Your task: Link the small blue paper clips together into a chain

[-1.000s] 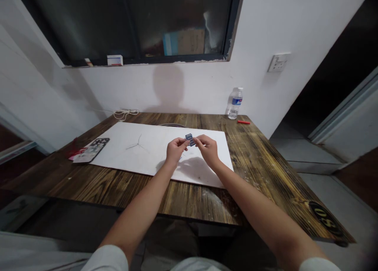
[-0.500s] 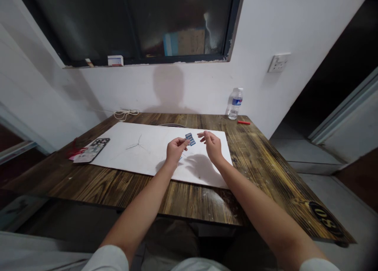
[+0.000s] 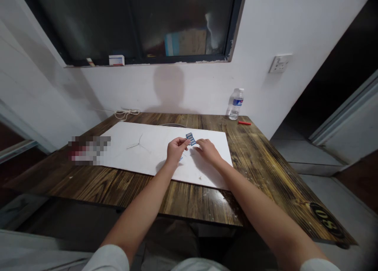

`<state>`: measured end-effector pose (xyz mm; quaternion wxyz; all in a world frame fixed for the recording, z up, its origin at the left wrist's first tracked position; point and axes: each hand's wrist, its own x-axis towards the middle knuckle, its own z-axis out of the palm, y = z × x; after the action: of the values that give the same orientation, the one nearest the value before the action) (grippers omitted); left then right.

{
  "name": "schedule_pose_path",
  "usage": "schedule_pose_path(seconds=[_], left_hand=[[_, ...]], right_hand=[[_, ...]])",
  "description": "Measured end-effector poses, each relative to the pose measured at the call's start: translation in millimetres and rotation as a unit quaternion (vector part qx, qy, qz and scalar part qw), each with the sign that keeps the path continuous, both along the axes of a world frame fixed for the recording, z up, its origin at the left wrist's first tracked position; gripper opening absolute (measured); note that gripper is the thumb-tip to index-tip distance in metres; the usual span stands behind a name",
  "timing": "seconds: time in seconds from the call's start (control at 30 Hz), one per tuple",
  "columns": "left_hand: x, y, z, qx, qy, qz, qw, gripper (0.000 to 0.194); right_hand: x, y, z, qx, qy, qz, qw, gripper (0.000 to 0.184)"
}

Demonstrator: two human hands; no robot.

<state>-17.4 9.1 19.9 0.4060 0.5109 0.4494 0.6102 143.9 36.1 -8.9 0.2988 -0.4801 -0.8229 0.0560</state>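
Note:
A small blue piece with pale grey stripes (image 3: 190,138), like a strip or a fan of little cards, is held a little above a white board (image 3: 159,137). My left hand (image 3: 176,149) pinches its lower left side between thumb and fingers. My right hand (image 3: 208,149) is palm down, its fingers drawn together at the piece's lower right corner; its thumb is hidden. Another bit of blue and white (image 3: 181,158) shows on the board beside my left wrist, partly covered. Thin dark lines meeting at one point (image 3: 138,143) mark the board to the left.
The board lies on a dark wooden table (image 3: 260,176). A water bottle (image 3: 236,104) and a red stick-shaped thing (image 3: 244,123) stand and lie at the back right. A white cable (image 3: 126,113) is coiled at the back left. A pixelated patch (image 3: 90,150) covers the left end.
My right hand has come down and left from its raised, spread pose to the striped piece's right corner. My left hand keeps its pinch in nearly the same place.

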Motion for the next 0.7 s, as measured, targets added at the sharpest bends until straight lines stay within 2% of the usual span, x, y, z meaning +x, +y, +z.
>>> schedule_pose_path(seconds=[0.1,0.2,0.7], left_hand=[[0,0,0.5,0.000,-0.003,0.001,1.000,0.029],[1,-1,1.6,0.002,-0.005,-0.001,1.000,0.029],[0,0,-0.8,0.000,0.004,0.001,1.000,0.028]], right_hand=[[-3,-1,-3.6,0.012,-0.071,0.061,0.996,0.027],[-6,-2,-5.2,0.009,-0.107,0.086,0.990,0.029],[-13,-16,8.0,0.033,-0.224,0.083,0.970,0.026]])
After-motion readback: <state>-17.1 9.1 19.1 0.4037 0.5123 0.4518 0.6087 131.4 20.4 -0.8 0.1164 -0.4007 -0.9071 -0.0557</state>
